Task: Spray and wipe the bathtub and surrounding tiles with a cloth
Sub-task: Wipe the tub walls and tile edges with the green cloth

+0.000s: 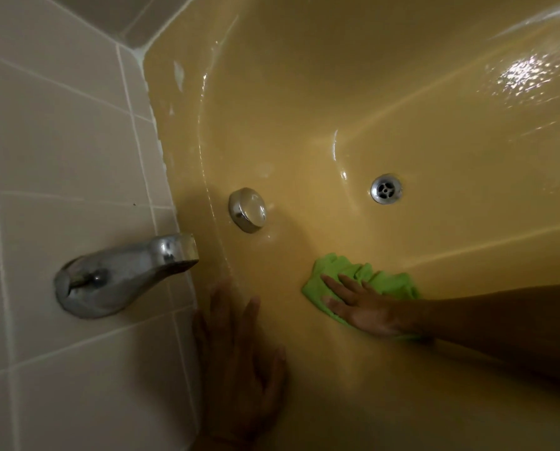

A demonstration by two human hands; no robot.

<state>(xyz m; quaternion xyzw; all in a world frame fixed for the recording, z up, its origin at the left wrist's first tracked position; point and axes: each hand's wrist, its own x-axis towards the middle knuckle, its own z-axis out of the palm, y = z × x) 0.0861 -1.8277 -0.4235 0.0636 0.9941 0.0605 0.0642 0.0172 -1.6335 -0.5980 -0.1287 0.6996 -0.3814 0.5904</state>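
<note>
pressing crumpled green cloth (366, 278) | right hand (360, 307) flat | glossy yellow bathtub (435, 109)

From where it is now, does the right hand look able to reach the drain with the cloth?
Probably yes. The right hand presses the cloth on the tub, and only bare surface lies between it and the drain.

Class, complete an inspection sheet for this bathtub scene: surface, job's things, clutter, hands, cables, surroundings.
Surface: yellow bathtub, glossy, wet sheen at upper right.
Job's things: green cloth, bunched against the tub wall; no spray bottle in view.
Clutter: nothing seen.
Hands: right hand pressed flat on the cloth; left hand flat on the tub, fingers straight.
Cables: nothing seen.
Surroundings: beige tiles, metal spout, overflow cap, drain.
</note>
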